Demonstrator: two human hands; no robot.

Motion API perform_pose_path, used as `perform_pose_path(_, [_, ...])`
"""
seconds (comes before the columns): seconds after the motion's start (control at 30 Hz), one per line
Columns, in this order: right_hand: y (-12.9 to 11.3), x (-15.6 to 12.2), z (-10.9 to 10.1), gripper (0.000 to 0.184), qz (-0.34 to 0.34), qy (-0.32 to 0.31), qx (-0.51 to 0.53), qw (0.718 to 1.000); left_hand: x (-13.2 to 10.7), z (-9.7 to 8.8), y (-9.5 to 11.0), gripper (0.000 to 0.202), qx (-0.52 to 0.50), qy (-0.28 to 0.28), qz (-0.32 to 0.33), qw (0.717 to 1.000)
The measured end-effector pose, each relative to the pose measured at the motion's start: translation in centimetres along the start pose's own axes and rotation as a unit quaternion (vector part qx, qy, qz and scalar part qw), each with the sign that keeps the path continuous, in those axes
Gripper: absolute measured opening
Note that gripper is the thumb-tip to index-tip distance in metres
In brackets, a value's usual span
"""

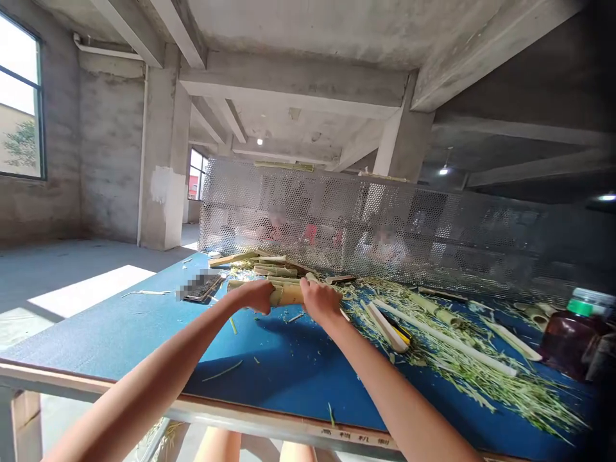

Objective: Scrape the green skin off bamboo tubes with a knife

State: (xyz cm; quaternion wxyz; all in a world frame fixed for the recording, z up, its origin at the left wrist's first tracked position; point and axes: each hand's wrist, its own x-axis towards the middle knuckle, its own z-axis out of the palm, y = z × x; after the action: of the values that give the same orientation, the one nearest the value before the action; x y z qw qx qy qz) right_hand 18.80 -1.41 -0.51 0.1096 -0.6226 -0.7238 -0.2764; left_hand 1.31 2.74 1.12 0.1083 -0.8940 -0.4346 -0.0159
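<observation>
The left hand (255, 296) and right hand (320, 301) are both closed around a bamboo tube (287, 294), one at each end, a two-handed hold that seems to steady it. It sits over the blue surface (120, 340), toward the far edge and near the middle. Bamboo shavings (462, 359) spread rightward around long bamboo strips (433, 337). Cut bamboo pieces (269, 266) lie against a perforated metal screen (337, 218), apparently placed along the far edge to keep scraps from the people beyond.
</observation>
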Motion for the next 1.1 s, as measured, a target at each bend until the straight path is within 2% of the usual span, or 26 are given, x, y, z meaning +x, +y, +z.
perform_pose_path(0.07, [-0.5, 0.0, -0.1, 0.026, 0.011, 0.008, 0.011, 1.0, -0.4, 0.2, -0.6, 0.028, 0.038, 0.078, -0.006, 0.996])
perform_pose_path(0.1, [-0.7, -0.1, 0.0, 0.024, 0.021, -0.008, 0.039, 0.999, -0.6, 0.3, -0.8, 0.029, 0.068, 0.126, 0.004, 0.99])
perform_pose_path(0.17, [-0.9, -0.3, 0.4, 0.019, 0.02, -0.09, 0.14, 0.986, -0.6, 0.5, -0.8, 0.026, 0.128, 0.204, 0.05, 0.969])
perform_pose_path(0.2, [-0.8, -0.4, 0.6, 0.019, 0.014, -0.132, 0.188, 0.973, -0.6, 0.6, -0.8, 0.026, 0.145, 0.221, 0.073, 0.962])
perform_pose_path(0.27, [-0.6, -0.6, 0.9, 0.02, 0.014, -0.156, 0.219, 0.963, -0.4, 0.8, -0.5, 0.025, 0.145, 0.219, 0.081, 0.961])
perform_pose_path(0.4, [-0.1, -0.5, 0.7, 0.023, 0.063, -0.049, 0.094, 0.992, -0.2, 0.4, -0.1, 0.026, 0.078, 0.13, 0.02, 0.988])
perform_pose_path(0.5, [0.0, -0.5, 0.2, 0.027, 0.033, -0.003, 0.043, 0.999, -0.5, -0.3, -0.4, 0.024, 0.01, 0.034, 0.002, 0.999])
perform_pose_path(0.53, [-0.1, -0.5, 0.1, 0.028, 0.02, 0.009, 0.035, 0.999, -0.7, -0.5, -0.5, 0.025, -0.002, 0.021, 0.0, 1.0])
perform_pose_path(0.57, [-0.2, -0.5, 0.1, 0.029, 0.013, 0.018, 0.031, 0.999, -0.8, -0.6, -0.6, 0.027, 0.001, 0.027, -0.002, 1.0])
perform_pose_path(0.63, [-0.3, -0.6, 0.2, 0.028, 0.024, 0.019, 0.045, 0.999, -1.1, -0.7, -0.6, 0.028, 0.046, 0.096, 0.004, 0.994])
perform_pose_path(0.73, [-0.6, -0.8, 0.5, 0.023, 0.012, -0.05, 0.148, 0.988, -1.1, -0.3, -0.1, 0.024, 0.129, 0.213, 0.071, 0.966])
perform_pose_path(0.8, [-0.7, -0.9, 0.7, 0.027, 0.01, -0.085, 0.19, 0.978, -0.9, 0.1, 0.4, 0.025, 0.143, 0.233, 0.101, 0.957])
perform_pose_path(0.87, [-0.8, -0.9, 0.7, 0.03, 0.043, -0.07, 0.155, 0.984, -0.7, 0.3, 0.8, 0.024, 0.124, 0.211, 0.076, 0.967])
perform_pose_path(0.93, [-0.8, -0.9, 0.6, 0.03, 0.069, -0.039, 0.093, 0.992, -0.5, 0.2, 1.0, 0.029, 0.082, 0.159, 0.025, 0.984])
perform_pose_path(1.03, [-0.8, -0.8, 0.4, 0.03, 0.036, -0.011, 0.044, 0.998, -0.6, -0.5, 1.0, 0.027, -0.008, 0.021, -0.023, 0.999])
perform_pose_path(1.1, [-0.8, -0.9, 0.4, 0.029, 0.009, 0.004, 0.027, 1.0, -0.8, -0.9, 0.7, 0.02, -0.055, -0.07, -0.021, 0.996])
